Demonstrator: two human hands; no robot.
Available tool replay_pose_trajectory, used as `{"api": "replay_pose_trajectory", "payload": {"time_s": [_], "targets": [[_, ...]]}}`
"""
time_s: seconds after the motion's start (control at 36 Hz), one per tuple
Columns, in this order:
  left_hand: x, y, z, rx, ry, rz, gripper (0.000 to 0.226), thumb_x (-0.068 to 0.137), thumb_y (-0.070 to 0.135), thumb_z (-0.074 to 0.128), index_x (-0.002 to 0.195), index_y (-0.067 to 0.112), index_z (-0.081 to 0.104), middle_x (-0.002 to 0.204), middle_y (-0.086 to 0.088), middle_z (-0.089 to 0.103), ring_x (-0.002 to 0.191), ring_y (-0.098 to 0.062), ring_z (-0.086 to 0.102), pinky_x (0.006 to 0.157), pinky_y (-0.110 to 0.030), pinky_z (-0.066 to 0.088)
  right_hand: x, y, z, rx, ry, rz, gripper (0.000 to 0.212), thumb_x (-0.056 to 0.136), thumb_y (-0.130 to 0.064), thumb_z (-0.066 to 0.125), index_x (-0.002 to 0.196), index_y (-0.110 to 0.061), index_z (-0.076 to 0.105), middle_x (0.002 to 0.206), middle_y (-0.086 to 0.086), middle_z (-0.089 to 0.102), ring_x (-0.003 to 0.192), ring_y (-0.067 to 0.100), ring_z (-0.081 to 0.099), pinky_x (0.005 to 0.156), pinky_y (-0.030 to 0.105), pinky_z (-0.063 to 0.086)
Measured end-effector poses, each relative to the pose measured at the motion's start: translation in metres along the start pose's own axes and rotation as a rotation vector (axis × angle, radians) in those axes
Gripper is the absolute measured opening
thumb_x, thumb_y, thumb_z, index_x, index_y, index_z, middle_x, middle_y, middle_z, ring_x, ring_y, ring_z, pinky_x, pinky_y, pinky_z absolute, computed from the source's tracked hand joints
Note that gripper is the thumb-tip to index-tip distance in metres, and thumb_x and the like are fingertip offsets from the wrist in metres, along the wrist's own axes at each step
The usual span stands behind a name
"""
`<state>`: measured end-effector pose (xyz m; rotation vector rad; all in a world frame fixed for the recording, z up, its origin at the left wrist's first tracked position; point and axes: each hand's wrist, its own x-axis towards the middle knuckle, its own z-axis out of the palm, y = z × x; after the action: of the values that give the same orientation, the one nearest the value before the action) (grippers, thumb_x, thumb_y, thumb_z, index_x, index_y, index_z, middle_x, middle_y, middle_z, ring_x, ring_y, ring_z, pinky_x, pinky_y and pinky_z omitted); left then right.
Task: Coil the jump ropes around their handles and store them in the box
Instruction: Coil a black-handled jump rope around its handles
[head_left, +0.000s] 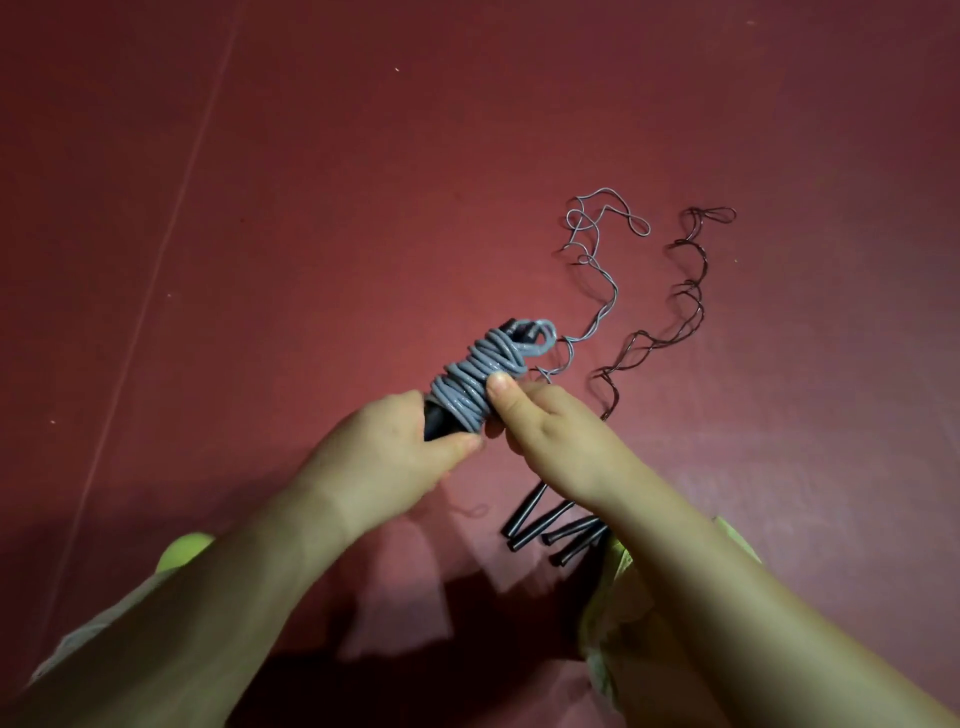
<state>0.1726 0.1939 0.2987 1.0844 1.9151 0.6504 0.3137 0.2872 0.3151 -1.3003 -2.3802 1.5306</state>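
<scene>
A: Grey-blue cord, glossy, wound thick around a pair of black handles: that coiled jump rope (480, 376) sits at the centre of the frame, tilted up to the right. The left hand (387, 449) is clamped around the lower ends of the handles, thumb tip pressed near the lowest turn of cord. How far the handles run down inside the palm is hidden.

B: And the other hand?

A: The right hand (553, 434) pinches the coil from the right side, thumb laid flat on the cord. Its fingers are curled behind the bundle, so I cannot see them. A small loop of cord sticks out at the upper end of the bundle.

B: What lies further out?

A: Just below the right wrist, four loose black handles (550, 530) lie fanned on the red floor (260, 208); their upper ends are covered by the forearm. From there two uncoiled ropes run toward the upper right in wavy kinks: a thin grey rope (597, 270) and, to its right, a dark brown rope (685, 291). Where each one joins its handles is hidden behind the hand.

B: Anything at the edges?

A: A yellow-green rounded thing (182, 553) at lower left, mostly covered by the left forearm, too little showing to name. Pale yellow cloth (618, 613) at lower right, cut by the frame. A faint pale line (171, 249) crosses the floor on the left.
</scene>
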Motion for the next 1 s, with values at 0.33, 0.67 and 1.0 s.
{"api": "replay_pose_trajectory", "payload": {"time_s": [0.33,0.67,1.0], "targets": [[-0.006,0.006,-0.011,-0.775,-0.533,-0.26,0.064,0.077,0.069,0.045,0.099,0.011,0.061,0.067,-0.005,0.059,0.057,-0.017,0.054,0.058,-0.03,0.043,0.003,0.001,0.003,0.384,0.039,0.056,0.048,0.083,-0.058,0.039,0.051,-0.023,0.041,0.041,-0.014,0.029,0.038,0.002,0.023,0.044,0.02,0.019],[0.002,-0.003,-0.007,-0.403,-0.162,-0.098,0.047,0.062,0.059,0.069,0.077,0.015,0.06,0.063,0.006,0.056,0.051,-0.007,0.047,0.053,-0.025,0.039,0.002,0.004,-0.005,0.213,-0.056,0.165,0.058,0.092,-0.064,0.032,0.074,-0.016,0.058,0.058,0.0,0.048,0.045,0.015,0.037,0.043,0.024,0.03],[0.0,-0.001,-0.009,-0.591,-0.299,-0.096,0.04,0.064,0.045,0.067,0.085,0.012,0.063,0.073,-0.006,0.069,0.061,-0.014,0.064,0.057,-0.026,0.05,0.007,0.009,-0.001,0.27,0.025,0.039,0.047,0.078,-0.064,0.045,0.057,-0.022,0.046,0.045,-0.017,0.036,0.044,0.001,0.03,0.053,0.026,0.023]]}}
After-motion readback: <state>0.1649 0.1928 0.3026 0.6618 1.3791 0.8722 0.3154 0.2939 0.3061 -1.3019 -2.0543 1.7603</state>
